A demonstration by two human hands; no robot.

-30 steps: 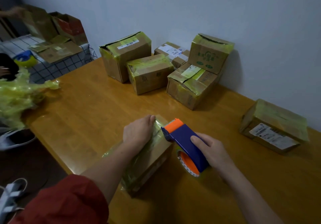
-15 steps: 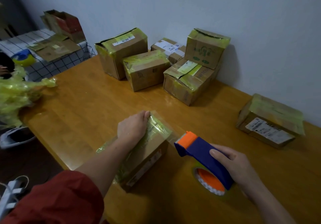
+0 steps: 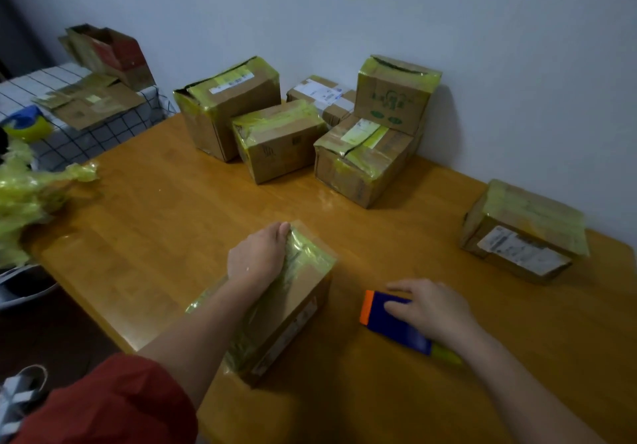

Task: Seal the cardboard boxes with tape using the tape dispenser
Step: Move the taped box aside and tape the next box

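Note:
A small cardboard box [image 3: 293,305] wrapped in yellow-green tape lies near the front edge of the wooden table [image 3: 165,223]. My left hand [image 3: 256,257] presses flat on the box's top, fingers pointing away from me along the tape. Right of the box, the blue tape dispenser [image 3: 382,319] with its orange end lies on the table. My right hand [image 3: 431,309] rests on top of it with fingers stretched out. Part of its yellow roll shows behind my wrist.
Several taped boxes [image 3: 275,140] stand grouped against the back wall, and another taped box [image 3: 524,233] sits at the right edge. A wad of crumpled yellow-green tape [image 3: 24,195] lies at the left. A checkered side table [image 3: 103,137] holds flattened cardboard.
My right hand pulled the dispenser away from the box to the right, lowered it flat onto the table and loosened its grip. My left hand stayed pressed on the box.

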